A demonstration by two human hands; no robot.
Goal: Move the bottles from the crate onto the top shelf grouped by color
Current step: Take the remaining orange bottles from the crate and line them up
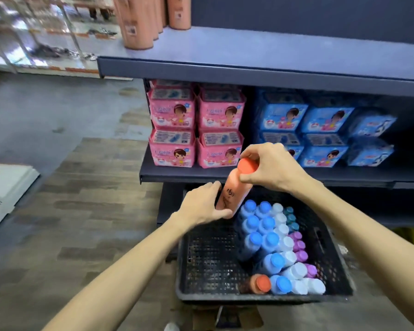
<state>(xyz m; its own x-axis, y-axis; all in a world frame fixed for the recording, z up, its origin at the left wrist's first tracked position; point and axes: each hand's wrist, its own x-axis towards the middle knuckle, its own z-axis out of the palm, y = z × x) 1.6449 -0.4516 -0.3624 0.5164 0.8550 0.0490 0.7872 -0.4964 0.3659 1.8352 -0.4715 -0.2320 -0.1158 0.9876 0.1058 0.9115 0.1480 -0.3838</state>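
Observation:
An orange bottle (234, 187) with an orange cap hangs tilted above the black crate (208, 263). My right hand (270, 166) pinches it at the cap and my left hand (201, 204) grips its lower body. Inside the crate's right half stand blue-capped bottles (263, 228), white-capped bottles (285, 244), teal-capped bottles (290, 217) and purple-capped bottles (299, 244). One more orange-capped bottle (261, 284) sits at the crate's near edge. Several orange bottles (139, 22) stand at the left end of the grey top shelf (261, 48).
Under the top shelf, a lower shelf holds pink packs (196, 123) on the left and blue packs (320, 130) on the right. The crate stands on the wood-look floor in front of the shelving. A white panel (7, 185) lies at the far left.

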